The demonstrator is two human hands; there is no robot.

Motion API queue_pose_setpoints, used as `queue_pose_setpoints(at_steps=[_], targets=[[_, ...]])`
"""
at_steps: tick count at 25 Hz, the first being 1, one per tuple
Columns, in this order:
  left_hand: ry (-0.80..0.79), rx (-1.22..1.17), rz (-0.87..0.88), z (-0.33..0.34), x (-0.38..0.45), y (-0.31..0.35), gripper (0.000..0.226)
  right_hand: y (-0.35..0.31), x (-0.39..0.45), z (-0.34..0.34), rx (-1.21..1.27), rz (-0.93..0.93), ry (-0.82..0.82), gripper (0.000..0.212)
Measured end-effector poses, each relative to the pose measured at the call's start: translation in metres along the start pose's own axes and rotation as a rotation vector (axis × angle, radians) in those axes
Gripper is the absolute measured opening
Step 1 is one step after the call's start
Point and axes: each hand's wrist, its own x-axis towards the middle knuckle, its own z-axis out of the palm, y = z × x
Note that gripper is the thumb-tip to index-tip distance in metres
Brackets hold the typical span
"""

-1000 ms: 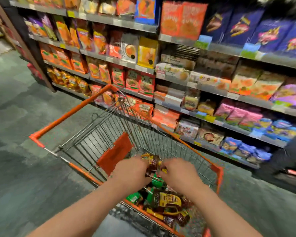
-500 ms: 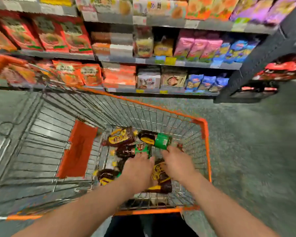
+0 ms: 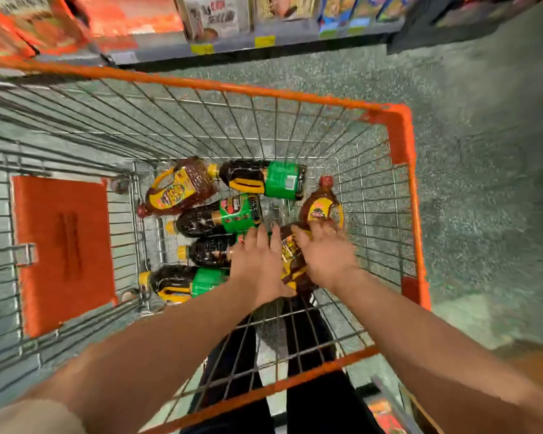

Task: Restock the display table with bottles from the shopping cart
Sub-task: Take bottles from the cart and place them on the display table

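Observation:
Several dark sauce bottles lie on the floor of the orange-rimmed wire shopping cart [image 3: 401, 133]. Some carry green labels [image 3: 276, 180], others are jugs with yellow labels [image 3: 178, 191]. Both my arms reach down into the cart. My left hand [image 3: 257, 263] lies with straight fingers over the dark bottles [image 3: 209, 252] in the middle. My right hand [image 3: 326, 255], fingers spread and blurred, hovers by a yellow-labelled jug [image 3: 322, 209]. A yellow-labelled bottle [image 3: 290, 261] lies between the two hands, touched on both sides. The display table is out of view.
The cart's orange child-seat flap [image 3: 63, 252] hangs at the left. Store shelves [image 3: 213, 20] with packaged goods run along the top edge. Speckled grey floor [image 3: 483, 151] spreads to the right. My legs in dark trousers [image 3: 308, 336] show through the cart's near wall.
The view has tilted down and closed in on the cart. Both hands have pushed deeper among the bottles, now flanking a yellow-labelled bottle near the right wall.

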Motion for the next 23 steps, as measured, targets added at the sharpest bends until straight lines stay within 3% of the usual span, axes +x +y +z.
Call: queue_pose_setpoints(at_steps=[4,9,15,19,21,23], targets=[[0.016,0.046,0.003,0.03,0.02,0.017,0.138,-0.007,0.019,0.021,0.078,-0.002,0.081,0.061],[0.034,0.035,-0.039,0.038,0.035,0.019,0.122,-0.011,0.037,0.03,0.122,0.032,0.125,0.051],[0.073,0.063,0.019,0.03,0.037,0.009,0.122,-0.008,0.037,0.021,0.147,0.039,0.101,0.057],[0.092,0.01,-0.081,0.014,0.022,-0.002,0.124,-0.007,0.031,0.001,0.139,-0.003,0.135,0.07],[0.133,-0.044,-0.14,-0.001,0.01,-0.006,0.125,-0.01,0.027,-0.011,0.134,0.024,0.224,0.064],[0.181,-0.077,-0.203,-0.022,-0.006,-0.008,0.128,-0.015,0.021,-0.027,0.132,0.096,0.395,0.042]])
